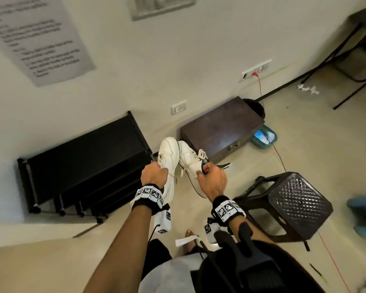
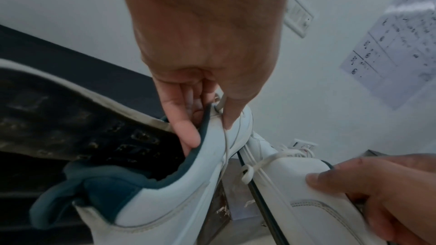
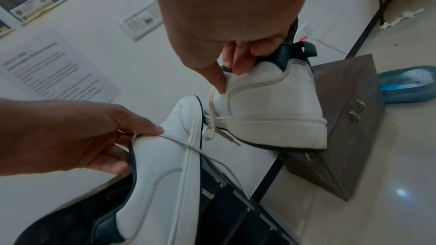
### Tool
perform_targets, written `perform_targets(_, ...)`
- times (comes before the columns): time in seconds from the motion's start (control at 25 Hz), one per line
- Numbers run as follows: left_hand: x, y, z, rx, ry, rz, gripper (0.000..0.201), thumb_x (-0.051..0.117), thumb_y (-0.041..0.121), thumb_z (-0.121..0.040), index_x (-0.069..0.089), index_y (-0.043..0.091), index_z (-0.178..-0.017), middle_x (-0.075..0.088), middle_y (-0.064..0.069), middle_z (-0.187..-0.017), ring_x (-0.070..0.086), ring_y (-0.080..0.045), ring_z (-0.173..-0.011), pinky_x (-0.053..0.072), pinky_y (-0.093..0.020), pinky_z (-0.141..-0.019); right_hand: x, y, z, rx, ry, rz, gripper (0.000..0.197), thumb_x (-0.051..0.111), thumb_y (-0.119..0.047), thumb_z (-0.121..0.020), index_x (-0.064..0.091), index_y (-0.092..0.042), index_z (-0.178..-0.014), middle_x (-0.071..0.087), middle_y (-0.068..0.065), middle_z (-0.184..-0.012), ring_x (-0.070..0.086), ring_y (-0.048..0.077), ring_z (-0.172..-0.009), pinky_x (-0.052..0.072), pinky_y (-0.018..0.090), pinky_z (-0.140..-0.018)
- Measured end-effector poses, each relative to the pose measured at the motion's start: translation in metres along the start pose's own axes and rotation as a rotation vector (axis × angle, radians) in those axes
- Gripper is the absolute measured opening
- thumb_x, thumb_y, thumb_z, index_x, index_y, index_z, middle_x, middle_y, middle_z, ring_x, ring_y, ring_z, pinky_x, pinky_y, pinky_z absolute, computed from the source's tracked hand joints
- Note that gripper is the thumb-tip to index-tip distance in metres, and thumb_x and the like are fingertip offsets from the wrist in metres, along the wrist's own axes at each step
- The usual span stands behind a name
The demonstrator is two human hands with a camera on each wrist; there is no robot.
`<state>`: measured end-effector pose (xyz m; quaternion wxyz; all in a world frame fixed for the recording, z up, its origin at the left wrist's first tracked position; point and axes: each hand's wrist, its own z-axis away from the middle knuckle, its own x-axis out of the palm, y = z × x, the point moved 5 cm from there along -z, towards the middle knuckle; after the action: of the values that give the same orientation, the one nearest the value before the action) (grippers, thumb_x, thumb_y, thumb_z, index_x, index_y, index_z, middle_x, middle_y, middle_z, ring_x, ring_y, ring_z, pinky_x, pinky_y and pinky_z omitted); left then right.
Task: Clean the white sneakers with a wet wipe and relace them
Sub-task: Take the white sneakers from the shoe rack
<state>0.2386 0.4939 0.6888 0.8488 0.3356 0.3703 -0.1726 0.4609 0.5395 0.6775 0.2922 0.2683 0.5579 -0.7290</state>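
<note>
both arms reach forward and down, bare forearms side by side, each wrist wrapped in a black band with checkered marker tags. the left hand (image 1: 153,175) is curled, knuckles up — in the left wrist view its fingers (image 2: 186,118) hook inside the collar of the left sneaker (image 1: 167,163) while the thumb presses the outside. the right hand (image 1: 209,178) sits a little to the right and apart, fingers bent, pinching the collar edge of the right sneaker (image 1: 190,159) — thumb (image 3: 216,75) on the outer side, fingertips (image 3: 238,62) tucked over the rim.
</note>
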Motion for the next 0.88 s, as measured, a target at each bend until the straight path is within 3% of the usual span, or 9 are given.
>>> perform_targets(0.12,0.003,0.061,-0.017,0.070,0.008,-0.052,0.028,0.060,0.026,-0.092,0.068,0.002,-0.104,0.069,-0.014,-0.097,0.067,-0.037,-0.094,0.046,-0.035,-0.074,-0.033,0.007,-0.033,0.040,0.061,-0.019,0.013,0.079,-0.031,-0.084,0.070,-0.023,-0.089,0.075,-0.001,-0.088,0.069,0.027,-0.088,0.054,0.035,-0.081)
perform_targets(0.32,0.027,0.155,-0.068,0.184,-0.015,-0.144,0.031,0.059,0.026,-0.090,0.070,0.000,-0.103,0.074,-0.020,-0.098,0.069,-0.040,-0.091,0.057,-0.042,-0.080,-0.075,0.014,-0.096,0.102,0.137,0.027,0.015,0.077,-0.033,-0.087,0.074,-0.022,-0.096,0.078,0.006,-0.096,0.070,0.032,-0.096,0.049,0.034,-0.081)
perform_targets(0.44,0.038,0.200,-0.102,0.213,0.001,-0.155,0.031,0.061,0.024,-0.090,0.070,0.000,-0.107,0.074,-0.021,-0.103,0.069,-0.041,-0.096,0.058,-0.044,-0.084,-0.086,0.018,-0.142,0.120,0.163,0.027,0.014,0.077,-0.033,-0.085,0.074,-0.022,-0.093,0.078,0.006,-0.093,0.070,0.034,-0.093,0.050,0.035,-0.080)
perform_targets(0.72,0.072,0.282,-0.190,0.130,-0.066,-0.074,0.036,0.063,0.019,-0.090,0.069,-0.001,-0.119,0.072,-0.024,-0.116,0.068,-0.044,-0.107,0.058,-0.047,-0.091,-0.100,0.015,-0.263,0.149,0.144,0.134,0.021,0.075,-0.039,-0.085,0.076,-0.021,-0.096,0.077,0.002,-0.087,0.070,0.027,-0.083,0.057,0.036,-0.077)
perform_targets(0.88,0.084,0.311,-0.226,0.073,-0.085,-0.026,0.034,0.067,0.018,-0.085,0.071,-0.001,-0.112,0.073,-0.024,-0.111,0.069,-0.044,-0.103,0.059,-0.046,-0.089,-0.105,0.009,-0.328,0.149,0.088,0.184,0.019,0.075,-0.038,-0.084,0.075,-0.021,-0.094,0.076,0.002,-0.087,0.069,0.027,-0.083,0.057,0.037,-0.078)
